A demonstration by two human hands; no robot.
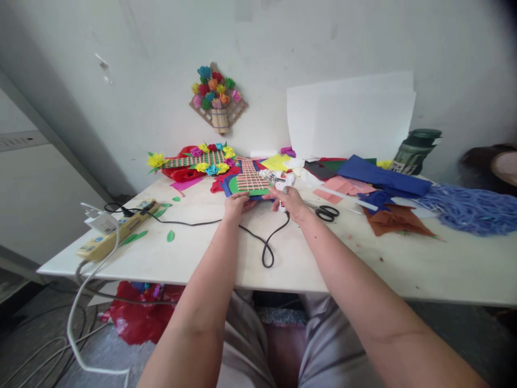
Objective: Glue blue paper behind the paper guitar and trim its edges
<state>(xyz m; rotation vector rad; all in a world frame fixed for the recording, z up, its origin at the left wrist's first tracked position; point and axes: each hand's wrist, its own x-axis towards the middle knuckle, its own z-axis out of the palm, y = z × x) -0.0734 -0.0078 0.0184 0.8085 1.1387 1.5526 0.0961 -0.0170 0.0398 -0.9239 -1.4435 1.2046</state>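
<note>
Both arms reach forward over the white table. My left hand (237,205) is closed on the near edge of a guitar-shaped craft piece (252,182), a lattice of thin pinkish sticks on a green and blue backing. My right hand (294,203) wraps round a white glue gun (286,181), its front end pointing left over the lattice's right side. Whether the nozzle touches the sticks cannot be made out. From the glue gun a black cord (266,253) loops over the tabletop towards the left. Black-handled scissors (327,213) lie just right of my right hand.
A power strip (100,242) with plugs and green paper leaves (170,236) lie at left. Behind stands a flower-decorated lattice piece (194,160). Coloured paper sheets (383,178), blue stringy material (472,207) and a dark green jar (416,151) occupy the right.
</note>
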